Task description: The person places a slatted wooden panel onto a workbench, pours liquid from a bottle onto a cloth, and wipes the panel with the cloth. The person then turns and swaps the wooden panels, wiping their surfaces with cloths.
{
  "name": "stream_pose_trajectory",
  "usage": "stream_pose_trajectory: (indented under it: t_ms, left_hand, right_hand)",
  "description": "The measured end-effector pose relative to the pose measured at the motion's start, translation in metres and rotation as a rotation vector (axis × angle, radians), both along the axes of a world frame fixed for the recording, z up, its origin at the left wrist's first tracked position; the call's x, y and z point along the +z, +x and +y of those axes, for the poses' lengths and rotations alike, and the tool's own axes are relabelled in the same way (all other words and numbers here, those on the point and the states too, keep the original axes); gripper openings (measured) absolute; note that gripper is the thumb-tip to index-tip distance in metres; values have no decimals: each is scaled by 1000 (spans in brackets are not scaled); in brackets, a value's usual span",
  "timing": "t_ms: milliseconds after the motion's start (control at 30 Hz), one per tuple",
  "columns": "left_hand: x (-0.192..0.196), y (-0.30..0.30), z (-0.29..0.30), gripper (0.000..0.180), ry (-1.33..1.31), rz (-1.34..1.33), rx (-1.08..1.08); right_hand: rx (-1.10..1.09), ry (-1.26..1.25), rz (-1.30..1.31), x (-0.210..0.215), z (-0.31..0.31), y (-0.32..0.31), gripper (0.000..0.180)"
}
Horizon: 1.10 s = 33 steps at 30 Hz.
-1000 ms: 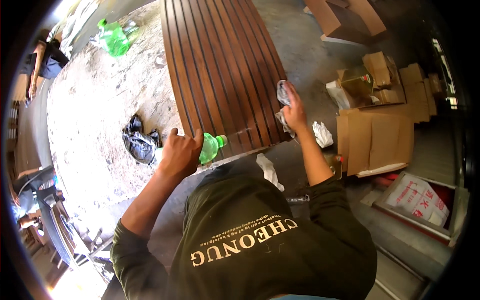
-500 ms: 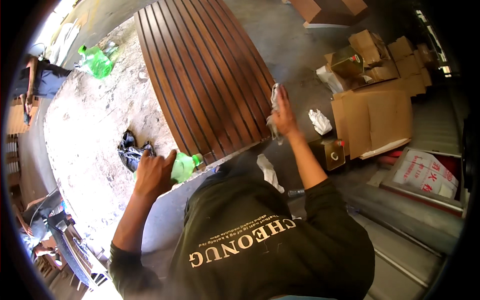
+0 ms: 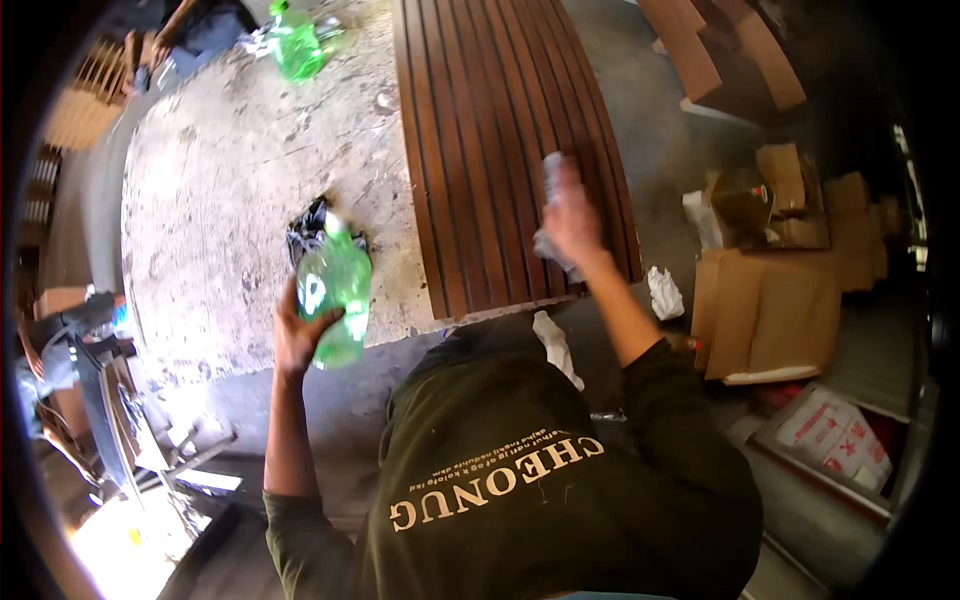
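My left hand (image 3: 297,330) grips a see-through green plastic bottle (image 3: 340,290) at the table's near edge, its neck pointing away from me. Just behind the bottle is a crumpled black plastic bag (image 3: 308,222). A brown slatted wood panel (image 3: 480,150) with dark grooves lies on the right part of the worn, stained table (image 3: 220,220). Over the panel's near right part, my right hand (image 3: 572,222) holds a greyish-white cloth (image 3: 552,248) against the slats. Motion blurs that hand, but its fingers are around the cloth.
Another green bottle (image 3: 296,48) stands at the far side of the table. Cardboard boxes (image 3: 765,310) and a crumpled white paper or cloth (image 3: 664,293) are on the right. Another person's arm (image 3: 175,20) shows at the far left. A metal-framed chair-like thing (image 3: 110,400) stands at left.
My left hand has brought the green bottle from pointing right to neck pointing away. My right hand with the cloth has moved from the panel's right edge onto its slats. The view has shifted.
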<state>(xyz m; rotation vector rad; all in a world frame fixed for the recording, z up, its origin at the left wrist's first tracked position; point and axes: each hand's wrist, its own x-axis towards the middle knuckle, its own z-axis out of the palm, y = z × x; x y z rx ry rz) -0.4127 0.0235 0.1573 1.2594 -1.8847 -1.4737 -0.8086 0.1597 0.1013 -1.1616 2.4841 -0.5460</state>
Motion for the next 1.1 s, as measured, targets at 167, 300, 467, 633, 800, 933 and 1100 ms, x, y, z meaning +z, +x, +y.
stream_pose_trajectory:
  t_ms: [167,300,467,633,800,933,1100]
  left_hand:
    - [18,-88,-56,64,-49,347,278]
    - [-22,-141,-99,66,-333,233,438]
    - [-46,-148,-87,81,-268,-147,339]
    - [-70,-118,-46,75,-730,-125,371]
    - [-93,-89,36,37,-700,-199,155]
    - [-107,-89,40,23,-683,-236,133]
    - [-98,-92,41,22,-695,-238,104]
  right_hand:
    - [209,-381,96,-39,-10,17,63]
    - [667,-439,178,-1,-13,135,57]
    - [484,-341,352,-4,-8,40,47]
    - [134,-479,176,-25,-35,16,37]
    - [571,-364,-169,1,26,145,29]
    - [648,-406,-92,-11,0,120,29]
    - [397,-595,-41,-14,-88,109,28]
